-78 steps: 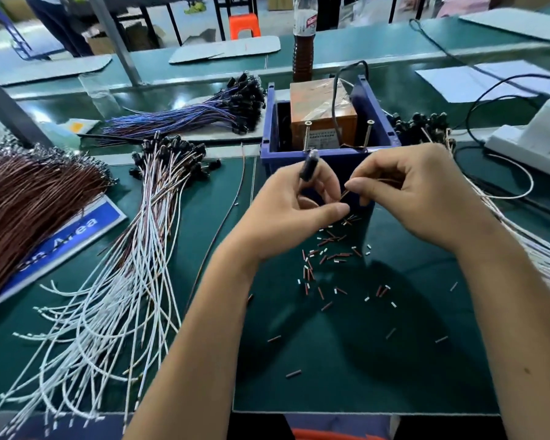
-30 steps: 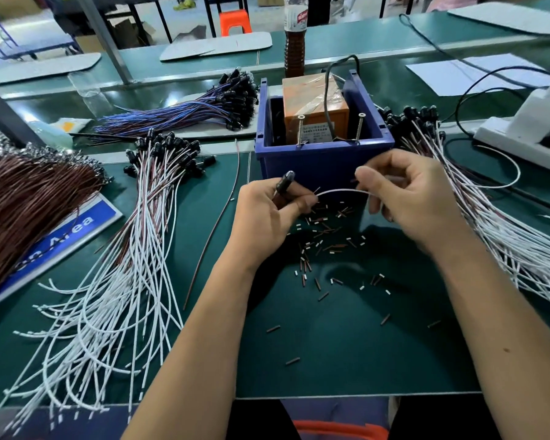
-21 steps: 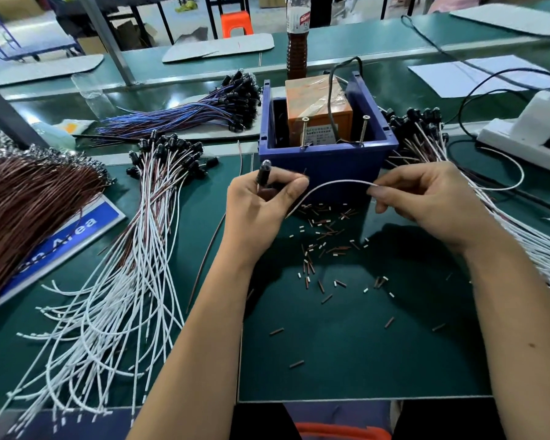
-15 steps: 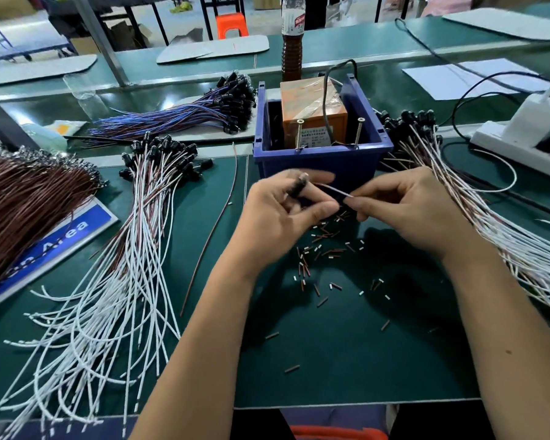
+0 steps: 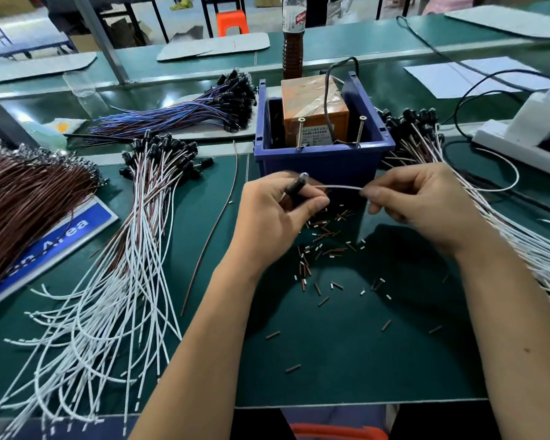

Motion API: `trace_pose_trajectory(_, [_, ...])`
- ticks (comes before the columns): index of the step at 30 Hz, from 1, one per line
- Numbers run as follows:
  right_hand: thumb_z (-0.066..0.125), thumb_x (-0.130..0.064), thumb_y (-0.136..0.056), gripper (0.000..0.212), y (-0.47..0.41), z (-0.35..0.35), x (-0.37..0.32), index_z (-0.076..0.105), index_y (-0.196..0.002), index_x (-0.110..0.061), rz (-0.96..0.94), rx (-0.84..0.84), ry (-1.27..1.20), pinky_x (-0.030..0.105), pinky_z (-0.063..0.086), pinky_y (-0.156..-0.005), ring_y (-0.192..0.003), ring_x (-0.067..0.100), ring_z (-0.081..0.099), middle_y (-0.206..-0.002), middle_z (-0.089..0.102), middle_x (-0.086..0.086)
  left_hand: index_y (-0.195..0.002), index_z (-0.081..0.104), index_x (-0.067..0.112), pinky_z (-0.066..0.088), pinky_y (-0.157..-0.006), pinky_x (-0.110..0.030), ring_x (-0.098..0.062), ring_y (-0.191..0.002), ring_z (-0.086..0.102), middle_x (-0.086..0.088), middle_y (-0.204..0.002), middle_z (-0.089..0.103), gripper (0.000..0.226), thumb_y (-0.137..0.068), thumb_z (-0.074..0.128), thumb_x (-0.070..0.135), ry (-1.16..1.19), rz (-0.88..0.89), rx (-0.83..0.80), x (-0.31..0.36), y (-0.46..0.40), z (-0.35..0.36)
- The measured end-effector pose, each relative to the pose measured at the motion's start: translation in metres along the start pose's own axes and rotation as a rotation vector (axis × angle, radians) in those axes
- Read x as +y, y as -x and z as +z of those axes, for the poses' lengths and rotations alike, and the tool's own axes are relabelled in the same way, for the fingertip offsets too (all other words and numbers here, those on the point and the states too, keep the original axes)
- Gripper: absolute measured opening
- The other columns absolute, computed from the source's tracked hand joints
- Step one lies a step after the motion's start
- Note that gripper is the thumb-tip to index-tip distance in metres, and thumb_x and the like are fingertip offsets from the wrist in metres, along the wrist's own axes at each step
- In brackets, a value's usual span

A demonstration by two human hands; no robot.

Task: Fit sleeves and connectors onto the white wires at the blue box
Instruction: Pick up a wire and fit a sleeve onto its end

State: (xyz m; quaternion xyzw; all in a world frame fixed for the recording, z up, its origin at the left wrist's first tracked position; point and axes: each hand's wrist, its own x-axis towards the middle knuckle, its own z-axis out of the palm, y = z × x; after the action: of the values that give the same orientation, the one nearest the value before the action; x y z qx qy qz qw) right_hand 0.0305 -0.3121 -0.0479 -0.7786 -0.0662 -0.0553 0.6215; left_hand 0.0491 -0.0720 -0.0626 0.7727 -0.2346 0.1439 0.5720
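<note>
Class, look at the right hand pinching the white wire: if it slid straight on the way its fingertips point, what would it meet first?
Probably the left hand, gripping the black connector. The right hand points leftward along the white wire toward it; depth is uncertain.

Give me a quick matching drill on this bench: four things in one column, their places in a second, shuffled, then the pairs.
Things:
1. blue box
2. brown bottle
3. blue-purple wire bundle
4. loose sleeves

Places:
A. scattered on the mat below the hands
B. behind the box, upright
C. far left of the box, lying on the bench
D. just beyond the left hand and right hand, holding an orange block

Pairs: 1-D, 2-B, 3-C, 4-A
</note>
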Motion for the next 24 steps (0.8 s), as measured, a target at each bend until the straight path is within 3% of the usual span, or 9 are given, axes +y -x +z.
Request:
trace_pose_trajectory(4, [0.079,-0.008,-0.091,0.008,0.001,0.018,-0.003,0.081,-0.085,-0.014,-0.037,-0.103,0.146,0.011,0.049,-0.061,-0.059,0.003,0.065,-0.067,0.075,0.002,-0.081,0.080,0.006,0.059,-0.081,-0.038,-0.015,-0.084,0.073,-0.003,-0.090,0.077,0.006,-0.080,0.085,0.004,-0.122,0.034,-0.110,0.000,0.002,0.010])
trace_pose_trajectory(9, [0.076,-0.014,-0.095,0.010,-0.001,0.025,0.002,0.079,-0.086,-0.012,0.070,0.009,-0.002,0.015,0.040,-0.045,-0.047,0.007,0.049,-0.067,0.074,0.004,-0.082,0.078,0.014,0.059,-0.084,-0.044,-0.015,-0.086,0.074,0.000,-0.091,0.077,0.009,-0.082,0.084,0.007,-0.105,-0.036,-0.004,-0.003,0.002,0.008])
trace_pose_trajectory(11, [0.075,-0.013,-0.095,0.012,-0.002,0.022,0.003,0.077,-0.084,-0.011,0.111,0.058,-0.077,0.016,0.038,-0.042,-0.045,0.008,0.048,-0.066,0.073,0.005,-0.083,0.078,0.010,0.059,-0.084,-0.044,-0.014,-0.086,0.074,0.000,-0.091,0.078,0.006,-0.082,0.084,0.007,-0.084,-0.061,0.046,-0.003,0.002,0.006])
trace_pose_trajectory(18, [0.077,-0.019,-0.095,0.017,-0.002,0.033,0.003,0.078,-0.081,-0.010,0.099,-0.014,-0.010,0.014,0.037,-0.041,-0.045,0.005,0.048,-0.062,0.071,0.004,-0.084,0.080,0.007,0.058,-0.084,-0.038,-0.012,-0.091,0.073,0.000,-0.096,0.077,0.004,-0.082,0.083,0.005,-0.177,0.060,-0.068,0.005,0.005,0.013])
trace_pose_trajectory(24, [0.069,-0.025,-0.101,0.026,-0.001,0.036,0.003,0.077,-0.082,-0.011,0.145,0.021,-0.160,0.017,0.037,-0.040,-0.045,0.009,0.050,-0.066,0.072,0.008,-0.087,0.081,0.007,0.057,-0.084,-0.038,-0.014,-0.088,0.072,-0.001,-0.091,0.077,0.006,-0.082,0.081,0.005,-0.221,0.046,0.064,0.006,0.005,0.015])
